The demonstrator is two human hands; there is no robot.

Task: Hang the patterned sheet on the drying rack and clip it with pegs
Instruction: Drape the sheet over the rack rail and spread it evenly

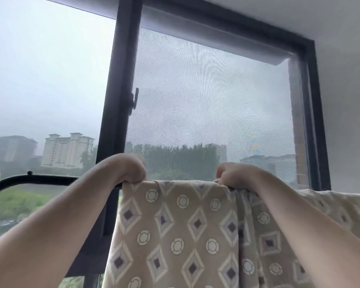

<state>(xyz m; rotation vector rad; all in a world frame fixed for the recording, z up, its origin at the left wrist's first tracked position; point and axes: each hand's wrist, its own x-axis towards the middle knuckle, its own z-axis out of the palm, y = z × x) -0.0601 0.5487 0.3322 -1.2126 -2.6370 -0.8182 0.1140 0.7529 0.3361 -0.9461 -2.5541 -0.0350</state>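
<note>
The patterned sheet (181,229), beige with diamonds and rings, hangs over the top bar of the black drying rack (35,179) in front of the window. My left hand (127,169) is curled over the bar and grips the sheet's top left corner. My right hand (235,173) is closed on a bunched fold at the sheet's top edge, further right. More of the sheet drapes away to the right behind my right forearm. The fingers of both hands are hidden behind the sheet. No pegs are in view.
A dark window frame post (121,104) with a handle (135,100) stands right behind the rack. The right pane has a mesh screen (212,109). A white wall (349,125) lies to the right. Buildings and trees show outside.
</note>
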